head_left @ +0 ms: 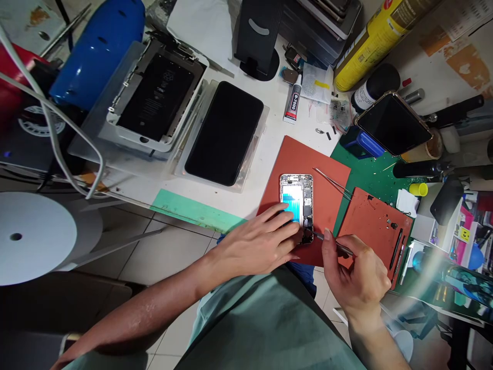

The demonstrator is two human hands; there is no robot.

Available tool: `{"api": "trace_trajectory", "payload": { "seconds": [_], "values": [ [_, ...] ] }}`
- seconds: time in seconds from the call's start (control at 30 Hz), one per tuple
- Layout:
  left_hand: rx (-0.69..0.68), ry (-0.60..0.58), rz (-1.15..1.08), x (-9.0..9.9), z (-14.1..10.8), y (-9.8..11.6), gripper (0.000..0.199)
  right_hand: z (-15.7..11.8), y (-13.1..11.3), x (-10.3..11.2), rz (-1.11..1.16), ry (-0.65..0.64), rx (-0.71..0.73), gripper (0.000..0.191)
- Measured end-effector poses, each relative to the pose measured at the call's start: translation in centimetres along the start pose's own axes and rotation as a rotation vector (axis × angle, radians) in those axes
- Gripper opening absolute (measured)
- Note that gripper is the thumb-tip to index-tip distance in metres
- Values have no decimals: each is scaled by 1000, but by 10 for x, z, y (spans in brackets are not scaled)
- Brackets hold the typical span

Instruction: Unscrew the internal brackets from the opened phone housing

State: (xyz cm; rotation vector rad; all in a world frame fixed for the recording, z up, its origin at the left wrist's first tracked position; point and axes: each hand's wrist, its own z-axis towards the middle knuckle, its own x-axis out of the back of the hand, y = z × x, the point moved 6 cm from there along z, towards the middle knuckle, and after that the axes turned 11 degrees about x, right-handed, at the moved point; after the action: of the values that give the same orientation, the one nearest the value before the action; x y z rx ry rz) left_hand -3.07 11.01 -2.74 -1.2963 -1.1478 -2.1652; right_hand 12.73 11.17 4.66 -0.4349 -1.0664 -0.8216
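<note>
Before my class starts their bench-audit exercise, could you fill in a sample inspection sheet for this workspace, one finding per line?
Surface: white tabletop, with a reddish mat and a green mat.
Job's things: opened phone on the reddish mat, internals exposed; slim tool at its near end, contact unclear.
Clutter: tweezers, glue tube, a black-screened phone and loose small parts.
Hands: left hand lies over the opened phone, fingers extended; right hand grips the slim tool.
Cables: white cable loops at the picture's left.
Surroundings: white round-topped stool and tiled floor.
</note>
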Motion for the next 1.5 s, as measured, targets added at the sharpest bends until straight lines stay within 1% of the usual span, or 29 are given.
{"api": "trace_trajectory", "payload": {
  "seconds": [0.17,0.23,0.3,0.4,0.47,0.63,0.8,0.9,1.0,1.23,1.3,1.37,1.47,1.5],
  "values": [
    [-1,11,9,0,0,0,31,-2,-1,-2,-12,24,13,26],
    [1,19,14,1,1,1,32,-5,0,-2,-15,21,-15,25],
    [4,18,20,2,1,0,34,-11,2,0,-26,35,-95,23],
    [-1,12,25,2,1,1,35,-22,8,10,-57,97,-273,24],
    [-7,20,23,3,1,1,35,-29,9,16,-53,121,-324,26],
    [-3,30,6,3,1,2,34,-37,3,16,41,104,-266,25],
    [-9,44,-19,4,-1,2,31,-42,1,11,87,92,-285,25],
    [-3,42,-16,3,-1,1,30,-43,0,10,64,88,-279,25],
    [2,40,-14,4,0,1,29,-42,1,9,41,73,-282,26],
    [2,32,-23,4,0,1,28,-34,-3,9,69,68,-243,21],
    [-3,35,-17,4,0,0,28,-33,-4,10,80,36,-246,18],
    [-13,39,-13,4,0,0,26,-31,-5,9,117,-25,-232,17],
    [-22,48,-18,5,0,1,23,-29,-6,4,240,-146,-160,21],
    [-21,51,-20,5,0,1,22,-28,-6,3,258,-166,-129,23]
  ]
}}
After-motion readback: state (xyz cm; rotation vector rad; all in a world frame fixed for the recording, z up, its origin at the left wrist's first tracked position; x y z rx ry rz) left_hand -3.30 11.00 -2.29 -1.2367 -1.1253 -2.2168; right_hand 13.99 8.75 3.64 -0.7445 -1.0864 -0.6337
